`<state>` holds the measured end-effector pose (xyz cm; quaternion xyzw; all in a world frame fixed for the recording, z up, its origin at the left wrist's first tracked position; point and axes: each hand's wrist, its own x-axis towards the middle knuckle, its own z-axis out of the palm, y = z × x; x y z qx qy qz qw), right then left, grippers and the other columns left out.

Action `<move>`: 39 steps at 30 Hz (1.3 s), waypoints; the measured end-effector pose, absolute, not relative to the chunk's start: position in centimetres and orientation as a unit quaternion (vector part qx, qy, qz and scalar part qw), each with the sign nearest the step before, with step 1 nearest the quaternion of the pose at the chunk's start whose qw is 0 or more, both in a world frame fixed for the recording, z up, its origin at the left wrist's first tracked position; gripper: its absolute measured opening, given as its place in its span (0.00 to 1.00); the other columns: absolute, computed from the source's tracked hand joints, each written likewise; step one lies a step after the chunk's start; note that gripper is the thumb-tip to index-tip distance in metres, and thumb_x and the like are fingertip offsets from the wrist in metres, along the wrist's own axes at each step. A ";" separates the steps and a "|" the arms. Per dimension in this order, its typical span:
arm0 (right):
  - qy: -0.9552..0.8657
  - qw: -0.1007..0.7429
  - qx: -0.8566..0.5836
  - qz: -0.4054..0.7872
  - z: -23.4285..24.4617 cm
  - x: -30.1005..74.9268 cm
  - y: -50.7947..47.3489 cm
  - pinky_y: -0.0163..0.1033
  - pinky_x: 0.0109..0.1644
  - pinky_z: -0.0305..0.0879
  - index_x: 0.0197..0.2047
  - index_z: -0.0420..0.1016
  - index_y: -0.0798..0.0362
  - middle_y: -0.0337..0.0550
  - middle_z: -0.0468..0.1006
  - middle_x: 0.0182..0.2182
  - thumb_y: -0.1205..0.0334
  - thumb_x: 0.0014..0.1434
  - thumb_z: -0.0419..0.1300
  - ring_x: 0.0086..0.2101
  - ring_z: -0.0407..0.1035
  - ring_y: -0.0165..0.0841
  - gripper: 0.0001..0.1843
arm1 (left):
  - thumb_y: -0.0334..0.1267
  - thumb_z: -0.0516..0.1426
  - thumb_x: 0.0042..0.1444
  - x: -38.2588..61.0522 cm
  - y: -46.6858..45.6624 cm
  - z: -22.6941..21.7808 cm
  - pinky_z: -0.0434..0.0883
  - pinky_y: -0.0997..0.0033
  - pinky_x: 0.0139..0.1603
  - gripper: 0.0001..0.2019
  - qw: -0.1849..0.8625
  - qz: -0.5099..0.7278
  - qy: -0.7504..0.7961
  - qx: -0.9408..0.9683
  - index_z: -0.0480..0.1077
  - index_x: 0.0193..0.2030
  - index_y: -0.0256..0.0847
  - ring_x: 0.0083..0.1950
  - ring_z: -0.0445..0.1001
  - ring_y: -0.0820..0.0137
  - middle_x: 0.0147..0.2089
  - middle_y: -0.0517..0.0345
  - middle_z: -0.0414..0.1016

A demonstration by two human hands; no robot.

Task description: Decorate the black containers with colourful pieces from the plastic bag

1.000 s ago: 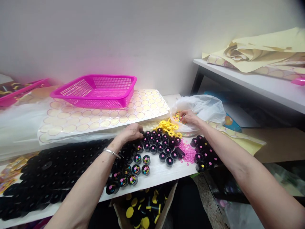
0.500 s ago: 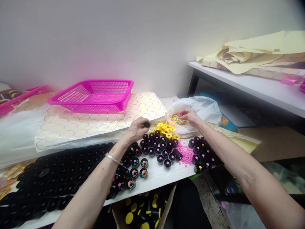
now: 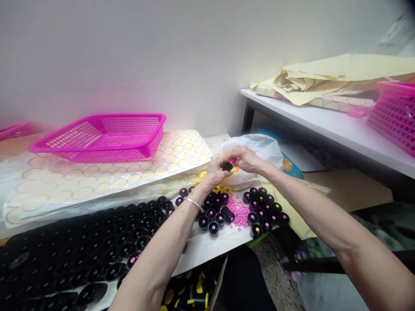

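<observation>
I have the left hand (image 3: 215,172) curled round a small black plastic cup (image 3: 227,166), held near the translucent white plastic bag (image 3: 261,144), presumably keeping it within reach of the bent-fingered right hand (image 3: 246,160); whether that grips something bright pink (image 3: 234,160), I can't tell.

glossy plastic pots (image 3: 213,228), metal bangle (image 3: 194,203)

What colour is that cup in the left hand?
The cup is black, seen in the head view.

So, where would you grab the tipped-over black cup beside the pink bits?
I'd pinch the black cup across its round side from above, perhaps from the right: it lies curved side up, other cups crowd its left, low pink bits lie right.
</observation>
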<state>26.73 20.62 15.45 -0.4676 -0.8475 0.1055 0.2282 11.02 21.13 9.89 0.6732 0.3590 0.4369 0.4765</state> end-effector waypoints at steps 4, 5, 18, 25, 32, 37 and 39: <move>-0.878 0.060 -0.472 -0.051 17.3 26.3 19.2 0.38 0.35 0.51 0.34 0.77 0.56 0.48 0.74 0.30 0.73 0.51 0.53 0.38 0.61 0.37 0.12 | 0.27 0.60 0.32 12.1 21.3 9.5 0.64 0.71 0.39 0.15 0.490 0.440 0.350 0.666 0.73 0.33 0.35 0.33 0.67 0.72 0.29 0.63 0.71; -0.882 0.033 -0.465 -0.072 17.6 26.1 18.9 0.38 0.35 0.51 0.35 0.77 0.56 0.49 0.74 0.30 0.72 0.52 0.54 0.38 0.61 0.37 0.12 | 0.27 0.60 0.32 12.3 21.2 9.5 0.64 0.71 0.38 0.14 0.494 0.443 0.349 0.662 0.73 0.32 0.35 0.32 0.67 0.73 0.29 0.63 0.70; -0.840 0.220 -0.496 0.022 15.1 27.6 20.5 0.36 0.35 0.55 0.32 0.77 0.56 0.44 0.75 0.30 0.70 0.51 0.54 0.34 0.63 0.33 0.10 | 0.29 0.63 0.31 12.4 20.3 9.4 0.66 0.70 0.39 0.18 0.546 0.481 0.359 0.585 0.72 0.34 0.35 0.32 0.69 0.73 0.30 0.62 0.73; -0.758 0.180 -0.613 0.133 11.2 28.5 22.4 0.33 0.30 0.53 0.31 0.78 0.57 0.40 0.75 0.25 0.67 0.44 0.56 0.28 0.64 0.31 0.11 | 0.30 0.64 0.32 8.2 18.3 11.5 0.67 0.71 0.39 0.17 0.524 0.487 0.383 0.584 0.74 0.35 0.36 0.33 0.70 0.74 0.32 0.60 0.74; -0.772 0.037 -0.630 0.075 8.9 27.6 22.7 0.34 0.30 0.52 0.34 0.79 0.56 0.45 0.77 0.30 0.65 0.47 0.53 0.30 0.66 0.32 0.14 | 0.35 0.65 0.35 -2.2 10.3 15.1 0.67 0.71 0.33 0.19 0.342 0.443 0.521 0.644 0.74 0.39 0.39 0.30 0.68 0.74 0.34 0.60 0.74; -0.765 0.022 -0.639 0.081 7.8 28.2 23.6 0.34 0.31 0.54 0.35 0.79 0.56 0.46 0.79 0.34 0.64 0.48 0.55 0.33 0.68 0.34 0.13 | 0.34 0.62 0.42 -4.9 1.7 13.1 0.69 0.67 0.41 0.16 0.247 0.391 0.573 0.677 0.73 0.42 0.43 0.40 0.71 0.68 0.39 0.57 0.74; -0.756 0.023 -0.648 0.090 7.8 28.2 23.6 0.34 0.32 0.56 0.36 0.79 0.56 0.46 0.79 0.36 0.64 0.48 0.56 0.34 0.68 0.34 0.13 | 0.30 0.59 0.45 -4.1 -0.3 11.0 0.69 0.66 0.43 0.15 0.227 0.369 0.563 0.703 0.72 0.42 0.43 0.41 0.71 0.68 0.40 0.56 0.74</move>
